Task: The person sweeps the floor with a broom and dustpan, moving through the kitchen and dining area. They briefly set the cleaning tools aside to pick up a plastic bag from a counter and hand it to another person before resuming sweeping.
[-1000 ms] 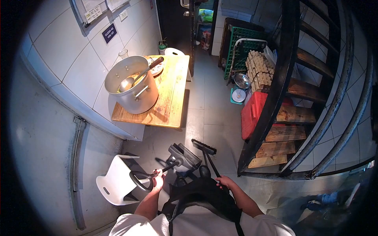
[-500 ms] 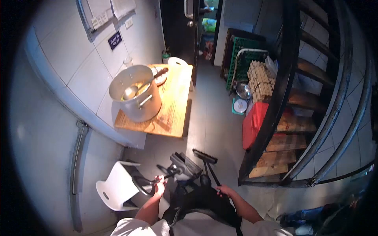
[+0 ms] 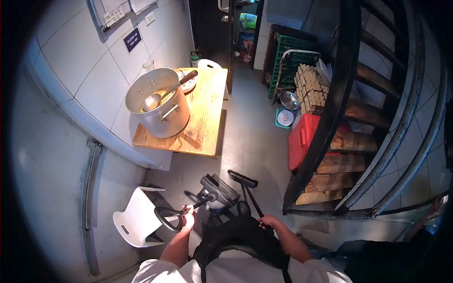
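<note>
My left hand (image 3: 189,218) is closed around the handle of a long-handled black dustpan (image 3: 221,190), whose loop grip sticks out to the left. The pan is low by the floor in front of my feet. In my right hand (image 3: 269,221), fingers wrapped round its dark stick, is a broom (image 3: 243,178). Its black bristle head lies on the floor just right of and beyond the dustpan. Any debris on the floor is too small to make out.
A wooden table (image 3: 207,118) bears a large metal pot (image 3: 172,118) with a ladle (image 3: 170,92). A white chair (image 3: 137,217) stands at my left. Wooden-tread stairs (image 3: 339,162), a red container (image 3: 302,141) and a kitchen scale (image 3: 285,118) are on the right. Another person (image 3: 377,257) is at lower right.
The view has shifted slightly, so the table and pot sit higher. Both hands keep hold of the dustpan and broom. The person at lower right has changed position.
</note>
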`<state>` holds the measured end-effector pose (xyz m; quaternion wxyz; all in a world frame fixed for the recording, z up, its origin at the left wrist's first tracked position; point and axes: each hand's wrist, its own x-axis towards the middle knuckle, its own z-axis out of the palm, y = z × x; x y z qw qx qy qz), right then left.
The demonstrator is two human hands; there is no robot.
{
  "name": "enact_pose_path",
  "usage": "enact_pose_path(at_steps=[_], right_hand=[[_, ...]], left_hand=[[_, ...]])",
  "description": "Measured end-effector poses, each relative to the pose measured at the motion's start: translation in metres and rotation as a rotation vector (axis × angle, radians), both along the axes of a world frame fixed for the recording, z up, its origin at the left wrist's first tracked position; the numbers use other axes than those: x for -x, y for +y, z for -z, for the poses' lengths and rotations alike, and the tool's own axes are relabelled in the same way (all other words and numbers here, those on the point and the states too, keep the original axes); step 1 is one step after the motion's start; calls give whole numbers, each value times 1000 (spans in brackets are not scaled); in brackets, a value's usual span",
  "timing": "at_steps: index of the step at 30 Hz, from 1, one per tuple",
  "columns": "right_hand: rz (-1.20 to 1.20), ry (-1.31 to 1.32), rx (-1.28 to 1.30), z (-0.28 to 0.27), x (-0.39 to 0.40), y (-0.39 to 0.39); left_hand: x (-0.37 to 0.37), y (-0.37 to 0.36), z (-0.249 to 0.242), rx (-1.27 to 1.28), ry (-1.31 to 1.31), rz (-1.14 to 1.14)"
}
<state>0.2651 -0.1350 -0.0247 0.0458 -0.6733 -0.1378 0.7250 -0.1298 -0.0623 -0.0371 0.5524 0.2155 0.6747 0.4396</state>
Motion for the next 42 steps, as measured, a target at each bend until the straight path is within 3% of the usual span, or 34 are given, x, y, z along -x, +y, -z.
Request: enact_pose_path(at_steps=[3, 6, 7, 10, 11, 14, 16, 20, 24, 25, 29, 32, 34, 35, 36, 37, 38, 39, 41, 42], right_hand=[[-238, -129, 64, 3, 4, 12], [-402, -242, -111, -42, 21, 30], [-419, -241, -181, -44, 22, 29], [-140, -202, -224, -37, 16, 23], [-179, -221, -229, -33, 10, 25], [-158, -380, -411, -84, 7, 58], [-172, -328, -501, -18, -23, 87], [-265, -614, -607, -76, -27, 193], [-372, -541, -494, -60, -43, 292], [-380, -589, -514, -18, -48, 313], [-566, -580, -243, 32, -31, 350], [-852, -695, -258, 95, -4, 314], [-771, -499, -108, 111, 24, 256], [-841, -583, -151, 117, 33, 227], [-1320, -427, -108, 147, 32, 197], [-1893, -232, -211, 177, 32, 168], [-2240, -1, -419, 206, 31, 139], [-2069, 24, -554, 67, 37, 147], [-2093, -22, -553, 103, 32, 106], [-1833, 24, -459, 91, 31, 102]], left_hand=[[-14, 6, -42, 147, 95, -24], [-8, 6, -36, -51, 286, 121], [-7, 8, -36, 41, 218, 105], [-20, 11, -60, 178, 62, -32], [-6, 8, -22, 149, 81, 53], [-13, 9, -29, 132, -44, -52], [-15, 10, -24, 145, -49, -92], [-12, 7, -19, 152, -79, -74], [-12, 7, -20, 321, 17, -120], [-10, 2, -10, 311, -5, -147], [-15, 2, -4, 334, 30, -178], [-26, 12, -23, 393, 15, -219], [-27, 15, -27, 388, 17, -207], [-27, 14, -27, 377, 2, -205], [-27, 13, -22, 373, 22, -248], [-24, 10, -22, 360, -5, -260], [-20, 9, -22, 342, -30, -265], [-16, 7, -20, 324, -31, -280], [-6, 7, -16, 307, -68, -258], [-2, 8, -16, 308, -70, -237]])
